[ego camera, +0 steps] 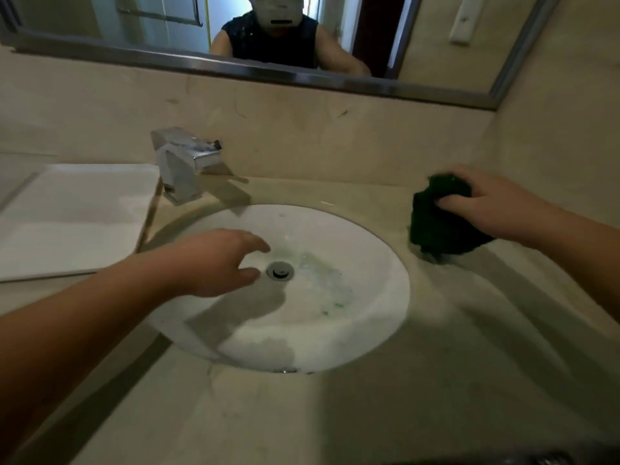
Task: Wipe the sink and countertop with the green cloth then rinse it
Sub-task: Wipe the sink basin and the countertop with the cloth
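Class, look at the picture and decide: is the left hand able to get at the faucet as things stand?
Probably yes. The left hand hangs open over the sink, holding nothing, and the faucet stands just behind it with nothing between them.

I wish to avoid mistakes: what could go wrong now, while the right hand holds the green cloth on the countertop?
1. Greenish marks lie in the sink near the drain; the green cloth may leave colour on the pale countertop too.
2. The right hand holds the cloth bunched, so it may skip spots.
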A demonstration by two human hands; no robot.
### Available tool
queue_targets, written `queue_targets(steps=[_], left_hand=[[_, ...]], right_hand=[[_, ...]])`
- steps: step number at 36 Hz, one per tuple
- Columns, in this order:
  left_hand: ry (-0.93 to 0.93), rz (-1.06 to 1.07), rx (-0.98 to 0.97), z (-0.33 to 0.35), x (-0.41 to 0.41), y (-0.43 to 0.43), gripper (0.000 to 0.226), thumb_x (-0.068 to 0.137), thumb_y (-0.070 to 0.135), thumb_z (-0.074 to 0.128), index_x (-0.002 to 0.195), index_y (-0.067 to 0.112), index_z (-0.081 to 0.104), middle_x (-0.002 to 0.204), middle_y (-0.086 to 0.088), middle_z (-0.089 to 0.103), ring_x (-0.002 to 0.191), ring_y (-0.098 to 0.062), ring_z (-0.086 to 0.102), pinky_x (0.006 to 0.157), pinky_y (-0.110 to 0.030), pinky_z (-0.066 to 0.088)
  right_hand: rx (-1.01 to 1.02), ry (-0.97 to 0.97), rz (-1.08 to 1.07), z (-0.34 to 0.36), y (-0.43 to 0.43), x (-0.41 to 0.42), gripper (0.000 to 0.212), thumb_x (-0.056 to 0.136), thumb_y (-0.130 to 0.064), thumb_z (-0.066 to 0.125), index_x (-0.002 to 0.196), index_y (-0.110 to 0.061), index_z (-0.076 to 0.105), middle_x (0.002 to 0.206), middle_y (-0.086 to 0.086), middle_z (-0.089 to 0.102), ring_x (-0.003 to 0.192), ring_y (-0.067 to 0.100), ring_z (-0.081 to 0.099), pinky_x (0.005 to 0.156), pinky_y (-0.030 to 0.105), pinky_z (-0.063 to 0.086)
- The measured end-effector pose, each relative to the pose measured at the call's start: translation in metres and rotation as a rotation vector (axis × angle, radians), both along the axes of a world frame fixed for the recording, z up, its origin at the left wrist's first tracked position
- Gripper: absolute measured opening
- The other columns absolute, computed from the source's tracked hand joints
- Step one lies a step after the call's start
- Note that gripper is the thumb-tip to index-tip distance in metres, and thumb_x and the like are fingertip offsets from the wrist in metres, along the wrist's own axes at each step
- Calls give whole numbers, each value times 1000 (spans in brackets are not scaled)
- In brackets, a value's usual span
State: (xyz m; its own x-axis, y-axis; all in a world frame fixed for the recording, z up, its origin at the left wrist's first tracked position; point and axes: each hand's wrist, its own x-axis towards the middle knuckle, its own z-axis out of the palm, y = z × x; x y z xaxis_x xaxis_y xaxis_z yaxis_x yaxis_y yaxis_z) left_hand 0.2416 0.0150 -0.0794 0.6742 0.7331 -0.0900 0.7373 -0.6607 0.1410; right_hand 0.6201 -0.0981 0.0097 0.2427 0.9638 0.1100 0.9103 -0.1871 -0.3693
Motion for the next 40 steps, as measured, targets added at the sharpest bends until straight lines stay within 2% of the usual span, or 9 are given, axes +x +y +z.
queue_targets(steps=[4, 8, 11, 22, 29, 32, 35, 38, 40], left_hand=[[50, -32, -14, -1, 8, -35, 52, 102, 49, 60, 151, 40, 48, 155, 11, 53, 132, -16, 56, 111, -35, 45], [52, -38, -5, 0, 17, -59, 52, 102, 47, 61, 153, 41, 48, 156, 12, 52, 136, -15, 54, 113, -33, 42], [52, -58, 21, 3, 22, -77, 53, 103, 47, 59, 154, 40, 46, 157, 14, 51, 138, -14, 53, 111, -29, 39], [57, -162, 36, 8, 54, -137, 54, 104, 40, 57, 156, 34, 46, 158, 10, 52, 140, -14, 52, 116, -32, 39], [58, -130, 23, 19, 58, -166, 60, 99, 22, 57, 157, 28, 45, 157, 2, 53, 141, -19, 51, 117, -35, 39], [-61, -97, 16, 18, 45, -173, 56, 101, 22, 59, 155, 28, 47, 152, 2, 58, 133, -16, 56, 113, -33, 42], [-343, -35, -157, 19, 32, -177, 50, 104, 26, 57, 152, 33, 47, 135, 5, 68, 110, -7, 64, 99, -26, 47], [-735, 52, -508, 23, 19, -179, 57, 91, 51, 68, 145, 41, 53, 130, 8, 70, 113, -12, 71, 105, -44, 55], [-937, 85, -682, 31, 13, -183, 62, 86, 47, 81, 142, 38, 56, 131, 0, 69, 112, -20, 74, 101, -51, 58]], right_hand=[[-341, -137, -17, -51, -43, 26, 64, 102, -51, 54, 161, -36, 32, 167, 2, 32, 151, 26, 33, 121, 40, 27], [-334, -47, -52, -96, -66, 25, 63, 108, -48, 40, 165, -30, 19, 175, -2, 7, 160, 20, 4, 126, 33, 4], [-308, -1, -6, -99, -86, 12, 61, 110, -46, 38, 165, -26, 21, 174, -6, 9, 160, 15, 4, 121, 25, 2], [-192, -127, 384, -111, -170, -102, 60, 108, -47, 40, 164, -34, 24, 173, -13, 13, 160, 11, 4, 128, 31, 2], [-75, -115, 572, -117, -157, -167, 47, 100, -33, 50, 143, -14, 56, 142, 8, 55, 133, 27, 45, 116, 46, 37], [-46, 173, 438, -105, -148, -168, 35, 100, -26, 50, 132, -23, 63, 128, 3, 64, 114, 22, 58, 103, 45, 49], [105, 485, 229, -80, -136, -167, 25, 104, -24, 51, 123, -29, 66, 114, -2, 70, 104, 20, 65, 91, 40, 53], [180, 873, 168, -54, -130, -179, 16, 100, -29, 56, 109, -38, 66, 109, 4, 72, 103, 29, 71, 90, 55, 61], [158, 1144, 177, -38, -128, -191, 15, 100, -28, 59, 115, -31, 63, 115, 14, 72, 107, 38, 72, 90, 65, 58]])
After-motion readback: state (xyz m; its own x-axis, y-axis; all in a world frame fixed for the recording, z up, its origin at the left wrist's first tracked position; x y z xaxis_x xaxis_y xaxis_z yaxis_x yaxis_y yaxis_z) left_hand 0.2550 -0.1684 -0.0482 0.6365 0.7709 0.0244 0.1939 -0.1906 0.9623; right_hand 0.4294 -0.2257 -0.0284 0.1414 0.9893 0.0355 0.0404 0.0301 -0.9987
